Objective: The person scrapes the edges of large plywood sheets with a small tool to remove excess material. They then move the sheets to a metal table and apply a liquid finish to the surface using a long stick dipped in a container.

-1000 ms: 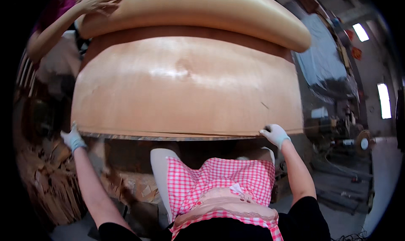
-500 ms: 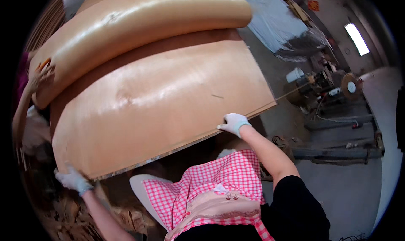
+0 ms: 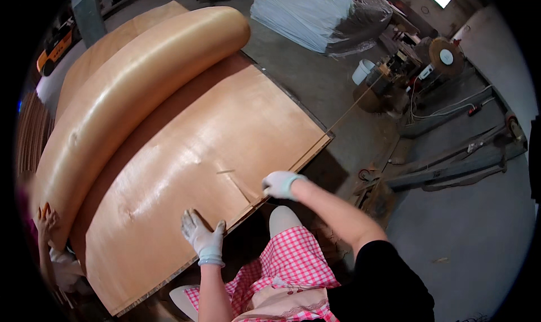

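Note:
A broad, pale wood veneer sheet (image 3: 169, 209) lies on a stack of boards, its far part curled over into a large roll (image 3: 118, 96). My left hand (image 3: 203, 237), in a white glove, rests on the sheet near the front edge, fingers spread. My right hand (image 3: 282, 185), also gloved, is closed at that edge, its fingertips against a narrow veneer strip (image 3: 242, 214) that looks partly loose. Its fingers hide the exact grip. A small slit or sliver (image 3: 225, 171) shows in the surface nearby.
At far left, another person's hand (image 3: 48, 223) holds an orange thing against the roll. A thin cord or strip (image 3: 355, 108) runs from the stack's right corner toward a machine with a round disc (image 3: 445, 54). A white bucket (image 3: 363, 71) and a plastic-covered pile (image 3: 310, 18) stand beyond.
My left hand has left the sheet's left corner and come to lie flat nearer the middle. My right hand remains by the front edge, now in a closed fist. The view has turned.

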`<state>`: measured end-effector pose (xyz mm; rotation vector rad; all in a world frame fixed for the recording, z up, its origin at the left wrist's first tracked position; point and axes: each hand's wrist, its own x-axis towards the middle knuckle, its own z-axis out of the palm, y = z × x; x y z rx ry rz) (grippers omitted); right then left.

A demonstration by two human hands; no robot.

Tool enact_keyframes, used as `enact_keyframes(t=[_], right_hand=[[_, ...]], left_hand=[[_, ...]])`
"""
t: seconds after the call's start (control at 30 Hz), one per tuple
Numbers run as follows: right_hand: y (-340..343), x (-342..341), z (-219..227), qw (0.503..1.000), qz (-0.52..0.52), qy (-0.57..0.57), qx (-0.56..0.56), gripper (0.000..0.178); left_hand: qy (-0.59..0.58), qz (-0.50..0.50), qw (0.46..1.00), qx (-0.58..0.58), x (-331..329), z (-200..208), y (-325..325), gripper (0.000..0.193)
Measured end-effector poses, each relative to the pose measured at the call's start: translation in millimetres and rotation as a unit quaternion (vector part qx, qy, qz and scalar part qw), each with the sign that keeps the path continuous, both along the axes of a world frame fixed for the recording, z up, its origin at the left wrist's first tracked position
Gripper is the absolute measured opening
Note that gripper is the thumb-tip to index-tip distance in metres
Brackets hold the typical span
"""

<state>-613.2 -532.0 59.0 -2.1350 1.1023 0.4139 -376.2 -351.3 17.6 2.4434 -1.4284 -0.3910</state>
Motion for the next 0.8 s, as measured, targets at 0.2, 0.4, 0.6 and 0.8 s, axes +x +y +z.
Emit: enact_keyframes(t=[0.2,0.4,0.6,0.8], right_hand=[[-101.0,-162.7,24.6,0.988,-0.09,0.099,-0.083,0.031],[-141.9,-194.5,17.8,0.978,-0.14,0.098,-0.124,0.03],[-137.6,-217.5,12.1,0.988,-0.088,0.092,-0.085,0.033],[-120.3,-196.0,57.3,0.978,-0.18,-0.037,0.099,0.031]], left_hand=[[-0.022,0.002,1.0,0.017,-1.3,-3.6,4.1,0.101],[-0.041,0.004,0.999,0.021,7.2,0.0,6.4,0.099],[-0.043,-0.004,0.999,0.023,8.1,-6.3,3.9,0.095],[-0.052,-0.009,0.998,0.016,9.6,-9.0,7.2,0.093]])
